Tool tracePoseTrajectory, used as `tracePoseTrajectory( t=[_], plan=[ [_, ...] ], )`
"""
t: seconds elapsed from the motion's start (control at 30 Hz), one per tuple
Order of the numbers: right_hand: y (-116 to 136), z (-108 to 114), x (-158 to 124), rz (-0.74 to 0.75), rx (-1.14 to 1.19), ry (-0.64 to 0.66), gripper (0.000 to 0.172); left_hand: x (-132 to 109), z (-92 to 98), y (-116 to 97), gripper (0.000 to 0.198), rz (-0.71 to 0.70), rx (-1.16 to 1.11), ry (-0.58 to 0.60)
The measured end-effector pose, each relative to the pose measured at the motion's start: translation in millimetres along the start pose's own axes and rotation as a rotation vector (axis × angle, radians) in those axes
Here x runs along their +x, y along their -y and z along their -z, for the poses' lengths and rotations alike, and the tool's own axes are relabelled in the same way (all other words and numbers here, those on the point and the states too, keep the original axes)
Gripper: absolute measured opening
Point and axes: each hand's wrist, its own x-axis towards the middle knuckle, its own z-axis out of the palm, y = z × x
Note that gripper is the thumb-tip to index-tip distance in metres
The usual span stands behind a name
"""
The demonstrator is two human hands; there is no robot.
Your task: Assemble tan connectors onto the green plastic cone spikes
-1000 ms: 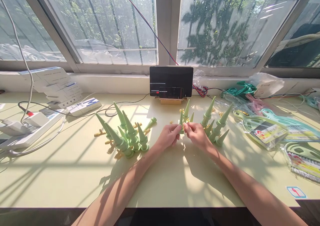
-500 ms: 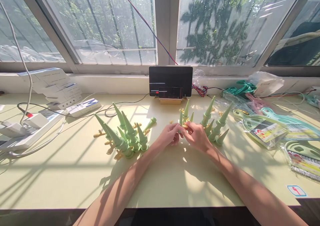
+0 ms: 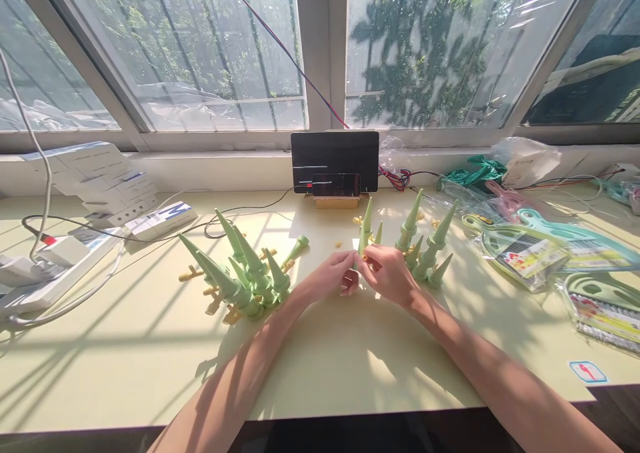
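Observation:
Close together over the middle of the table, my left hand (image 3: 331, 274) and my right hand (image 3: 389, 273) are both closed in a pinch, fingertips nearly touching. Between them shows a bit of a green watering spike (image 3: 356, 261), gripped by my left fingers and mostly hidden. My right thumb and fingers pinch a small yellow valve (image 3: 365, 258) against it. Just behind the hands stands another green spike (image 3: 367, 226). A cluster of upright green spikes with yellow valves (image 3: 257, 266) is left of my left hand. Several more spikes (image 3: 426, 256) stand right of my right hand.
One spike (image 3: 300, 245) lies tilted beside the left cluster. A tablet (image 3: 335, 153) with a phone (image 3: 336, 185) stands at the back. On the left are white boxes (image 3: 90, 173), a power strip (image 3: 95, 256) and cables. Packaged green items (image 3: 520, 253) lie to the right.
The view has shifted slightly, moving the table contents a little left. My hands stay together at the same spot; the yellow valve sits slightly differently in my right fingers.

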Motion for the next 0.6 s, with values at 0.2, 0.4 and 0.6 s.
tracePoseTrajectory(
  t=[0.2, 0.4, 0.6],
  plan=[
    [0.0, -0.2, -1.7, 0.009, 0.002, 0.000, 0.035, -2.1, -3.1, -2.7, 0.047, -0.023, -0.002, 0.022],
    [0.1, -0.5, -1.7, 0.027, -0.001, -0.004, 0.033, -1.6, -3.6, -2.3, 0.046, -0.039, -0.005, 0.014],
    [1.6, -1.5, -1.3, 0.002, 0.005, -0.046, 0.037, 2.6, -6.5, -0.3, 0.048, -0.097, 0.026, -0.119]
  ],
)
